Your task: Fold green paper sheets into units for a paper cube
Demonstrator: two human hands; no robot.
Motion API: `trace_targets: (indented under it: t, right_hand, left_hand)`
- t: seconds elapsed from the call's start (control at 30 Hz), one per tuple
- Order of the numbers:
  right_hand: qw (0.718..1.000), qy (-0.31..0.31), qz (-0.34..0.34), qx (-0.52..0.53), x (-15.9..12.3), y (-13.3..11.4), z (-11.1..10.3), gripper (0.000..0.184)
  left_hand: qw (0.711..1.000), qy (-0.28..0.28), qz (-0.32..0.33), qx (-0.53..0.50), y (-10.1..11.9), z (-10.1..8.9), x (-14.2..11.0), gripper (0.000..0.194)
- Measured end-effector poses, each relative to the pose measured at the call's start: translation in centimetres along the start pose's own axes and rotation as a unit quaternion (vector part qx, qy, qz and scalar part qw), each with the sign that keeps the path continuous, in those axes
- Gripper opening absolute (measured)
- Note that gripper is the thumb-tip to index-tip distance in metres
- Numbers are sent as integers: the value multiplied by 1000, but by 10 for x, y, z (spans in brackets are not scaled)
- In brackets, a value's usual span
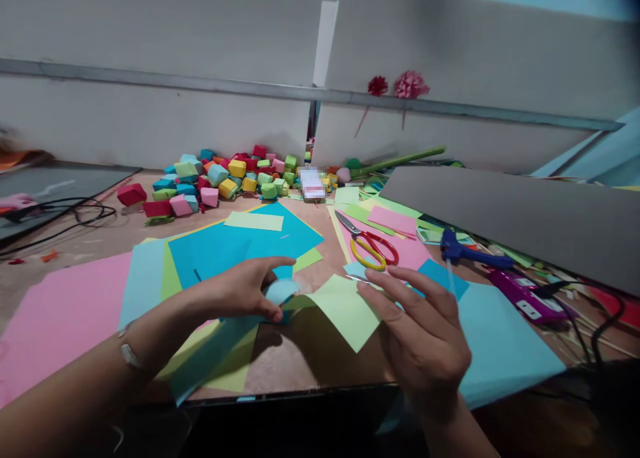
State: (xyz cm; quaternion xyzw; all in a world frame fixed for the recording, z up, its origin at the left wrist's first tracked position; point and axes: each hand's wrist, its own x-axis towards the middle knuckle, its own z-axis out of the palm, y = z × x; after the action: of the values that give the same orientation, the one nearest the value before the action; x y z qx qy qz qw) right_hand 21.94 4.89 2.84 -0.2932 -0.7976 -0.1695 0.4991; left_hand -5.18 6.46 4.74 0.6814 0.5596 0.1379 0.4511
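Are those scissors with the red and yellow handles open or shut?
The scissors look shut: their blades lie together, narrowing to one point, with no gap visible between them.

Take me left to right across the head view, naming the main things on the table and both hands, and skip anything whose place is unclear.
Large pink sheet → left hand → pale green sheet → scissors → right hand → blue glue gun → purple power strip.
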Motion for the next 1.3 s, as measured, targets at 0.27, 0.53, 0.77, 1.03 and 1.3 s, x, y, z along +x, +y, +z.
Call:
trace_targets:
  t: [0.27, 0.53, 0.77, 1.03, 1.3]
  right_hand:
    - [979, 45, 157, 121, -14, 17, -27, 34]
    - [931, 26, 225, 285, -20, 0, -14, 18]
    - [922, -81, 173, 335, -24, 3, -8, 29]
    - [981, -121, 32, 148, -34, 9, -17, 28]
    - [931, -216, 85, 283, -35, 11, -19, 35]
  left_hand:
    - [859, 317, -34, 401, 1, -48, -48, 52]
    - [878, 109, -77, -461, 11, 65, -60, 86]
    - [763, 95, -141, -623, 13, 74, -44, 72]
    - [771, 120, -134, -611, 7, 73, -43, 69]
    - [806, 217, -132, -535, 9, 75, -51, 57]
